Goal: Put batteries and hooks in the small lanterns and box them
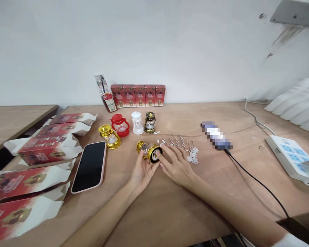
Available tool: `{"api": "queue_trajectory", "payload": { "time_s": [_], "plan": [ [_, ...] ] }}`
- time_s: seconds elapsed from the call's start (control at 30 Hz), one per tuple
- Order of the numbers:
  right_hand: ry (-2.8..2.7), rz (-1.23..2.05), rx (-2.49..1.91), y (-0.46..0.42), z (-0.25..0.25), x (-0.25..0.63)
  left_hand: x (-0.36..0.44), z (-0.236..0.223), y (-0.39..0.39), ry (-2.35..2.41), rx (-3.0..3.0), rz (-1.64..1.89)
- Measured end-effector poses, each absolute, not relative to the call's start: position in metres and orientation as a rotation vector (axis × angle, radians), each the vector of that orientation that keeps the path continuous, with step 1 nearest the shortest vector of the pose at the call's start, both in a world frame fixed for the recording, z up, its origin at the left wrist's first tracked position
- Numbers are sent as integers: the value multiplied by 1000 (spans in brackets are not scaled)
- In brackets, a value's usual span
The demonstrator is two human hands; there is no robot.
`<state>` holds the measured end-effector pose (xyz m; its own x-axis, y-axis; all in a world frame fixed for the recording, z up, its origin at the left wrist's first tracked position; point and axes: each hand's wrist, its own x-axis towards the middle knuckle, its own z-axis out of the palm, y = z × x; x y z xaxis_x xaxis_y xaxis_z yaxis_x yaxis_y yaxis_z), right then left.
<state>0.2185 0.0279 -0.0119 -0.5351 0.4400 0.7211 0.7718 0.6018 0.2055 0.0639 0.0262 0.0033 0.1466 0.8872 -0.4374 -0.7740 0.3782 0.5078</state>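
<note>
A small gold lantern point(147, 151) lies tilted on its side in my left hand point(142, 171), whose thumb and fingers close around its clear body. Its round, dark-rimmed base is turned towards me and a little to the right. My right hand point(177, 164) reaches over from the right, fingers stretched out and apart, with a fingertip touching the middle of the base. Whatever might lie under that fingertip is too small to make out. Just beyond the right hand are several thin metal wire pieces point(179, 140) and small white plastic pieces point(193, 156).
Behind stand a gold lantern point(110, 137), red lantern point(120, 126), white lantern point(137, 123) and bronze lantern point(150, 122). Red boxes point(139, 96) line the wall beside a bottle point(106, 96). Open boxes point(46, 147) and a phone point(89, 166) lie left; a cabled phone point(216, 135) and power strip point(290, 156) right.
</note>
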Motion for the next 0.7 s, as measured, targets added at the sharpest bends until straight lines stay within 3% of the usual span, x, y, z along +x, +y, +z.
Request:
{"api": "queue_trajectory", "payload": {
  "time_s": [0.33,0.5,0.6,0.7],
  "plan": [
    [-2053,-58,-658,30,-16,225,65,3,19,682,292,964],
    [-1910,54,-633,29,-22,224,66,2,15,651,398,839],
    [-1839,4,-605,28,-18,224,65,-3,14,790,523,992],
    [-1787,-45,-605,27,-14,224,60,-12,13,1078,787,1377]
  ]
}}
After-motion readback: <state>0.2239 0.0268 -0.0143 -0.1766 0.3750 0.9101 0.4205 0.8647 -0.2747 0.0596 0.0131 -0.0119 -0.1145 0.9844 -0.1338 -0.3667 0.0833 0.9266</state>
